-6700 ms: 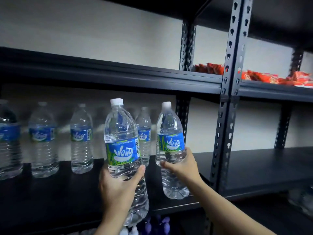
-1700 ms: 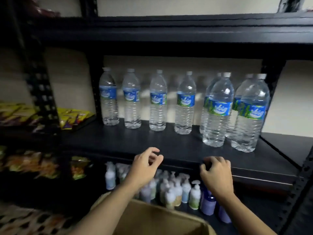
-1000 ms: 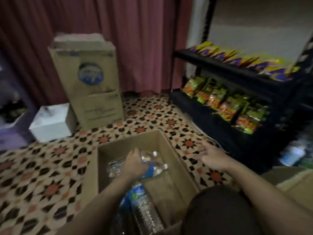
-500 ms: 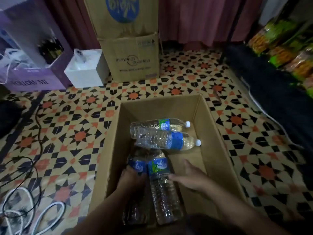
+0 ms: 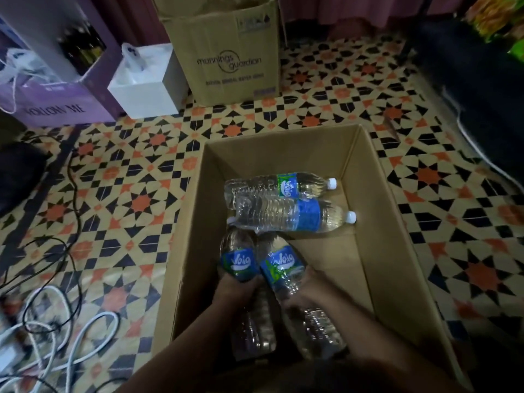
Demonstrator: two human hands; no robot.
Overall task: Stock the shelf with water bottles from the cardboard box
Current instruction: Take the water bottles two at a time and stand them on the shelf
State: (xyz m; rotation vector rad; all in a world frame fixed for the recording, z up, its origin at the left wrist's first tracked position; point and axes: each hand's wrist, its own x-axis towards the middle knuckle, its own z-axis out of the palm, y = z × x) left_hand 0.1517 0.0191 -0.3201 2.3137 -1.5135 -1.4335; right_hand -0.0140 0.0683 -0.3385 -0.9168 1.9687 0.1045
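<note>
An open cardboard box (image 5: 377, 222) sits on the patterned floor below me. Inside it lie several clear water bottles with blue labels. Two lie crosswise at the far end, one (image 5: 279, 185) behind the other (image 5: 292, 216), white caps pointing right. Two more lie lengthwise near me. My left hand (image 5: 235, 290) grips the left one (image 5: 239, 260) just below its label. My right hand (image 5: 304, 292) grips the right one (image 5: 282, 263) around its body. The shelf's dark base (image 5: 482, 80) runs along the right edge.
A taller printed cardboard box (image 5: 226, 55) stands behind, with a white box (image 5: 147, 86) and a purple bag (image 5: 54, 100) to its left. Black and white cables (image 5: 56, 307) lie on the floor at left. Snack packs (image 5: 499, 18) show at top right.
Both hands left the shelf and came down into the box. My right hand, open half a second ago, has closed round the right bottle; my left hand keeps its hold on the left one.
</note>
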